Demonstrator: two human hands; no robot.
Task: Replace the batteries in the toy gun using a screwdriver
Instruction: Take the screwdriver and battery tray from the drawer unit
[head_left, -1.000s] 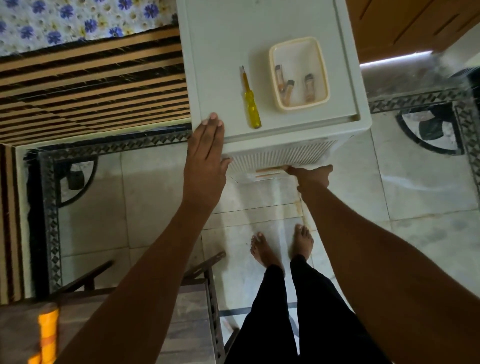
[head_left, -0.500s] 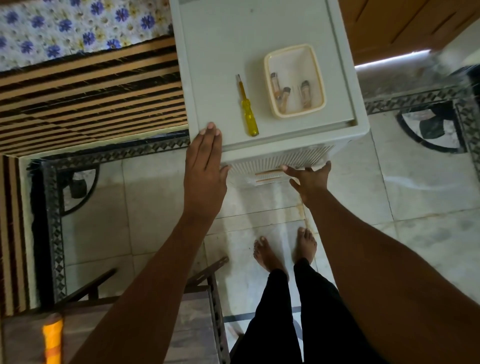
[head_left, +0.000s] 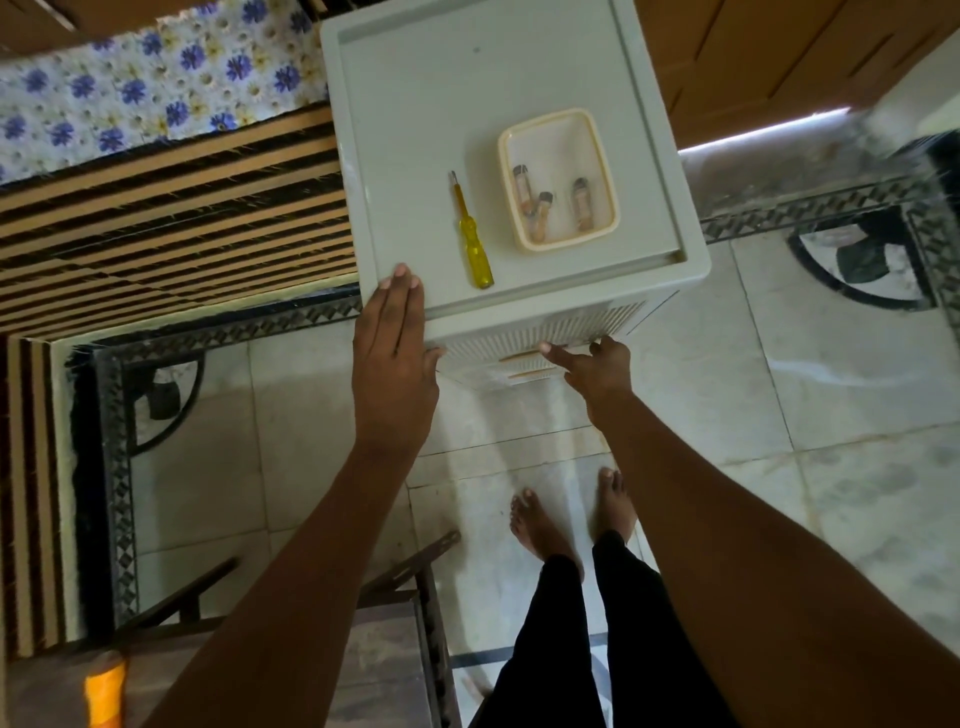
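One flat left hand (head_left: 395, 364), fingers (head_left: 401, 304) straight, on cabinet (head_left: 415, 104) corner.

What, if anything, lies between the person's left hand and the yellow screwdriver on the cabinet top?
Nothing visible. The left hand rests flat on the near left corner of the cabinet top; the screwdriver lies just right of it on bare surface. The tray holding batteries sits further right, beyond the screwdriver.

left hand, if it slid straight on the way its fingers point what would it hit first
Probably nothing soon: the left hand has its fingers on the cabinet top, pointing away, left of the yellow screwdriver. The way looks free to the far rim.
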